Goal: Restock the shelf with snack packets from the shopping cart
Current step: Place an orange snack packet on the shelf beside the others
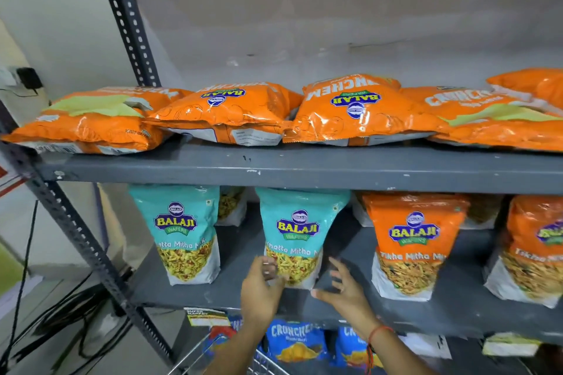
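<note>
A teal Khatta Mitha packet (297,231) stands upright on the middle shelf (341,307) of a grey metal rack. My left hand (260,289) is at its lower left corner and my right hand (344,289) just off its lower right, both with fingers spread and nothing gripped. A second teal packet (182,234) stands to the left. Two orange Tikha Mitha packets (411,246) (533,250) stand to the right. The wire rim of the shopping cart (262,364) shows at the bottom between my forearms.
Several orange Balaji packets (225,113) lie flat on the upper shelf (304,167). Blue Crunchex packets (294,341) stand on the shelf below. The rack's slotted post (88,240) slants down the left; black cables (61,323) lie on the floor beyond it.
</note>
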Demonstrator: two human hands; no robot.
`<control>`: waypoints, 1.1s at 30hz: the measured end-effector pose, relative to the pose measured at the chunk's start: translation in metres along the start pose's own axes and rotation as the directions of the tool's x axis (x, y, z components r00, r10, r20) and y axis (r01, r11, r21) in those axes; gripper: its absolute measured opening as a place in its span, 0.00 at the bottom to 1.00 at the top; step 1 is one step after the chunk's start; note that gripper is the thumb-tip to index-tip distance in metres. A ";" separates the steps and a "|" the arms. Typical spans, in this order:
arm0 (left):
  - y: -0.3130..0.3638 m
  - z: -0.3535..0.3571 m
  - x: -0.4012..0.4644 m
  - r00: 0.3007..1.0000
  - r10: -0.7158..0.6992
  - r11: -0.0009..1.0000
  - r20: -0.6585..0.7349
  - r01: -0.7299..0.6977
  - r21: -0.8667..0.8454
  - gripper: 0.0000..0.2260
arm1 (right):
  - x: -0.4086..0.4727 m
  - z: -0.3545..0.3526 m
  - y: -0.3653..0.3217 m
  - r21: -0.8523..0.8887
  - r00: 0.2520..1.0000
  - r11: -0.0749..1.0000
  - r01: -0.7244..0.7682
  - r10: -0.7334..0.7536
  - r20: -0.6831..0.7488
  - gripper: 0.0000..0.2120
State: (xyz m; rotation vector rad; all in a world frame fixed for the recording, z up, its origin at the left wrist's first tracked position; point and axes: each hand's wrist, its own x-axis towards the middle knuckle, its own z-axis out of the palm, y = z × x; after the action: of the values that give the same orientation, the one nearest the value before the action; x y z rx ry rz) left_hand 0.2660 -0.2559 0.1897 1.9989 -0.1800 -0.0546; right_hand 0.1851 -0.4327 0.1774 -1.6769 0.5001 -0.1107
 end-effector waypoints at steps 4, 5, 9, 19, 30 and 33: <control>0.033 0.014 -0.033 0.991 0.120 0.992 0.058 -0.117 -0.041 0.10 | -0.045 -0.019 0.002 0.027 0.995 0.999 0.022 -0.020 -0.096 0.39; 0.042 0.020 -0.040 0.987 0.136 0.990 0.089 -0.131 -0.060 0.09 | -0.057 -0.025 0.003 0.036 0.992 0.999 0.032 -0.028 -0.122 0.37; 0.070 0.054 -0.060 0.962 0.197 0.975 0.187 -0.173 -0.138 0.12 | -0.098 -0.061 0.007 0.064 0.967 0.997 0.045 -0.028 -0.252 0.29; 0.062 0.132 -0.080 0.958 0.082 0.996 0.274 -0.068 -0.061 0.17 | -0.100 -0.171 0.037 0.050 0.907 0.999 -0.010 0.030 -0.420 0.25; 0.047 0.211 -0.045 0.954 -0.074 0.988 0.289 0.109 -0.108 0.26 | 0.001 -0.216 0.060 -0.136 0.992 0.990 -0.036 0.020 -0.122 0.25; 0.046 0.211 -0.039 0.969 -0.087 0.988 0.232 0.114 -0.104 0.23 | 0.009 -0.216 0.062 -0.168 0.993 0.986 -0.011 -0.010 -0.119 0.19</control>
State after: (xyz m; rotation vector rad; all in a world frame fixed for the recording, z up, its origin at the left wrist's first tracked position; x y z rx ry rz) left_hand 0.1975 -0.4587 0.1406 1.8813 -0.2165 -0.3530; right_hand 0.1014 -0.6397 0.1544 -1.8425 0.6140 -0.1733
